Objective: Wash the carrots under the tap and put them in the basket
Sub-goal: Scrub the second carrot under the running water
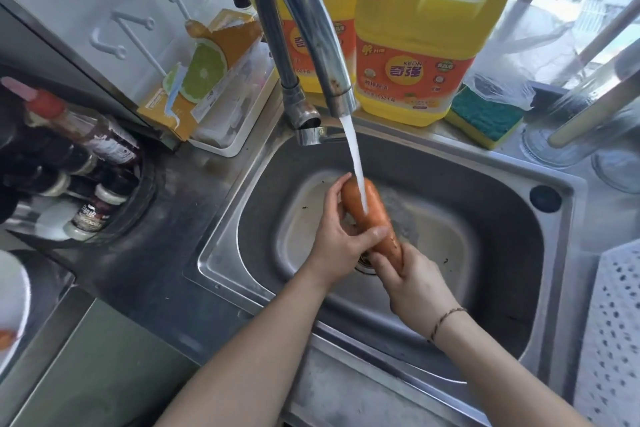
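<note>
— Steel all round us: a scuffed metal surface [145,274] with a sink [519,253] sunk into it, and a window ledge behind. What do we have under the tap [304,21]?

— One carrot [363,208], held over the basin with its thick end up, and the water stream [355,163] lands on its upper half.

— And our hands?

— Our left hand [341,246] wraps the middle of the carrot, thumb laid across the front, fingers curled behind. Our right hand [412,284] grips the narrow lower end from beneath (a thin cord bracelet [445,321] sits on that wrist).

— Where's the basket?

— A white perforated basket [613,340] shows at the right edge, beside the sink. Two yellow detergent jugs [419,45] and a green sponge [485,118] stand behind the tap.
</note>
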The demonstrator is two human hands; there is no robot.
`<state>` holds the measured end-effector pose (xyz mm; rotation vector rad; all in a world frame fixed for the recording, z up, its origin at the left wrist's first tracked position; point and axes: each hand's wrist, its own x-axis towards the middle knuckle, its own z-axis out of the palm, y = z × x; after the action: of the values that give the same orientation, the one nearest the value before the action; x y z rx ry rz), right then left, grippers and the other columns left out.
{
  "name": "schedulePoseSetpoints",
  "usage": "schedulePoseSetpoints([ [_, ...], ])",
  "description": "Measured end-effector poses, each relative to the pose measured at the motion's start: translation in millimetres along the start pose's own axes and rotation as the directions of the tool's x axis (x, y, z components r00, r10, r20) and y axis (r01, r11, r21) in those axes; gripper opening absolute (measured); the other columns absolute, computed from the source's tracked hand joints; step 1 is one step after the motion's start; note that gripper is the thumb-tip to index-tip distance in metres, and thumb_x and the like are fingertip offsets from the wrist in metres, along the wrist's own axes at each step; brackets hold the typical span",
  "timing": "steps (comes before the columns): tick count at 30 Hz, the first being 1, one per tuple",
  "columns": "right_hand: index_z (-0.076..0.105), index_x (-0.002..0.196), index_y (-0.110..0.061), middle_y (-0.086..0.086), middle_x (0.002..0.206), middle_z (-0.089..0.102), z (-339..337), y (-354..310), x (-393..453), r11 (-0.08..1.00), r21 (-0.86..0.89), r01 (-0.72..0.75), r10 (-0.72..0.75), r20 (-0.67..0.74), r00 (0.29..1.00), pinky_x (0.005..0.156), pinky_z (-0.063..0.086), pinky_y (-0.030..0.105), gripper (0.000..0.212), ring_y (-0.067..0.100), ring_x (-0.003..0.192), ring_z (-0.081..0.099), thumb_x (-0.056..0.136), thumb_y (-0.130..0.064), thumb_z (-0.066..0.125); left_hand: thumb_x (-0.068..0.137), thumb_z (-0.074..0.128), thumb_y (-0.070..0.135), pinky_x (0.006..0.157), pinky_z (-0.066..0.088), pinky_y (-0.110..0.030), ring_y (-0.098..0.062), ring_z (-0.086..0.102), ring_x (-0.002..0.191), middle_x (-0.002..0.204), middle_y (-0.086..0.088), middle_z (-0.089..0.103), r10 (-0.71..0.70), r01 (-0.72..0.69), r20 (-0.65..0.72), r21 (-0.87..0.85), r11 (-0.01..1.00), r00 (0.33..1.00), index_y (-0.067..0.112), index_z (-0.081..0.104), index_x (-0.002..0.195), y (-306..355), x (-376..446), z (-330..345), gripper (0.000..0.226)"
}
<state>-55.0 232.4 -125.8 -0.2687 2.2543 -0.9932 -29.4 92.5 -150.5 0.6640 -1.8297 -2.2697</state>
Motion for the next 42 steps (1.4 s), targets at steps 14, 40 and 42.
schedulePoseSetpoints([
  [14,0.053,0.084,-0.02,0.006,0.074,0.066,12.4,1.4,3.9,0.995,0.097,-0.017,0.019,-0.016,1.0,0.061,0.054,0.039,0.031,0.028,0.062,0.062,0.091,-0.05,0.057,0.082,0.076,0.002,0.085,0.055,-0.024,0.001,0.067,0.096,0.123,-0.003,0.062,-0.07,0.043,-0.244,-0.111,0.993,0.967,0.031,0.049,0.127,8.7,1.1,13.3,0.06],
  [40,0.058,0.086,-0.018,-0.001,0.064,0.06,7.1,15.6,11.6,0.993,0.12,0.0,-0.003,0.02,1.0,0.055,0.041,0.031,0.042,0.018,0.051,0.051,0.084,-0.06,0.058,0.088,0.055,-0.013,0.071,0.06,-0.039,-0.021,0.063,0.1,0.115,-0.007,0.06,-0.217,0.204,-0.058,-0.179,0.962,0.974,0.036,0.048,0.124,19.8,-1.4,-6.0,0.061],
  [42,0.057,0.084,-0.017,-0.003,0.06,0.055,8.2,15.0,11.4,0.981,0.193,-0.019,0.015,0.023,1.0,0.056,0.039,0.034,0.053,0.019,0.05,0.046,0.075,-0.069,0.054,0.088,0.053,-0.014,0.07,0.06,-0.038,-0.021,0.063,0.098,0.115,-0.007,0.06,-0.213,0.203,-0.037,-0.178,0.963,0.976,0.037,0.049,0.122,20.7,-1.3,-8.0,0.062],
])
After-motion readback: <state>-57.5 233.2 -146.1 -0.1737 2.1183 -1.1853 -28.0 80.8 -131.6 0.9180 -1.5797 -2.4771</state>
